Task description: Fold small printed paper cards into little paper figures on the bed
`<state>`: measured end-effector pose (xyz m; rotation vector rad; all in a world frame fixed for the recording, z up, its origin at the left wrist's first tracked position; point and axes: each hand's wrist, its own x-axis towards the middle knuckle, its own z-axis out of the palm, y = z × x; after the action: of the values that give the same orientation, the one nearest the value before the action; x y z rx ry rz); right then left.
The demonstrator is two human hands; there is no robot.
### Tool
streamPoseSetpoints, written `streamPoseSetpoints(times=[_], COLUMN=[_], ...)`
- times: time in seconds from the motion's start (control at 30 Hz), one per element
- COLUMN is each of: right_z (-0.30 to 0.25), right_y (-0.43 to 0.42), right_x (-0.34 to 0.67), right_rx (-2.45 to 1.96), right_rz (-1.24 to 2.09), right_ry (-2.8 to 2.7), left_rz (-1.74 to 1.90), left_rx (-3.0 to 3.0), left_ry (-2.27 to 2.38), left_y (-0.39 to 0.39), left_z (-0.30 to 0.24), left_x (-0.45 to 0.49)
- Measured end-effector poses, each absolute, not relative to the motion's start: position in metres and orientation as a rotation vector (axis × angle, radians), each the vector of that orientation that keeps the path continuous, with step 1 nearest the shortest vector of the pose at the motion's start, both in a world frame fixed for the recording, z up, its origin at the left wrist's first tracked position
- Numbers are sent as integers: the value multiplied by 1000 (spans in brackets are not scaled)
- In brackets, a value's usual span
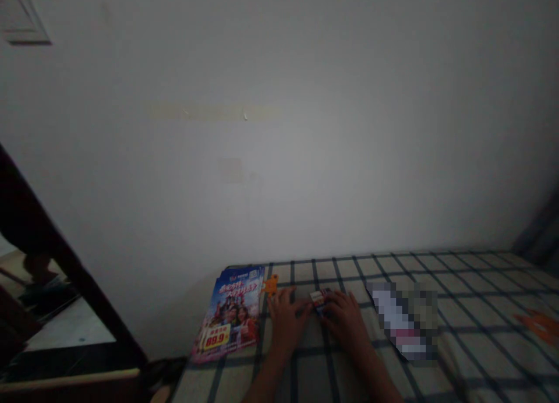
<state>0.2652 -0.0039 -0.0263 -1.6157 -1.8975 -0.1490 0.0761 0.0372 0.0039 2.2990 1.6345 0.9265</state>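
A small, colourfully printed piece of paper (318,300), apparently folded, lies on the checked cloth (312,365) between my two hands. My right hand (346,317) has its fingers bent over the paper's right side and seems to grip it, hiding part of it. From the other side, my left hand (287,314) reaches in with its thumb side close to the paper's left edge. Its other fingers are spread on the cloth. Whether the left hand touches the paper is hard to see in the dim light.
Left of my hands lies a stack of printed flyers (231,315). A blurred-out flat item (404,324) is on the right. The cloth has orange figures (271,284) and meets a white wall (305,129). A dark frame (74,257) leans at the left.
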Motion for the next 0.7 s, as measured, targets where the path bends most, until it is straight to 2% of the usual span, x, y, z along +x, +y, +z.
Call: streamPoseSetpoints(times=[0.23,0.5,0.7], right_z=[-17,-22,-21], right_y=[-9,-7,-6], right_x=[261,269,272], right_rx=[-1618,-1516,-1589], right_rz=[-114,76,34], right_ry=[-1893,-1833,-1820], left_rz=[898,800,782], left_rx=[2323,2387,2393], left_ry=[1604,1662,1649], left_y=[36,37,36], left_z=[-1,-4,0], left_x=[76,76,76])
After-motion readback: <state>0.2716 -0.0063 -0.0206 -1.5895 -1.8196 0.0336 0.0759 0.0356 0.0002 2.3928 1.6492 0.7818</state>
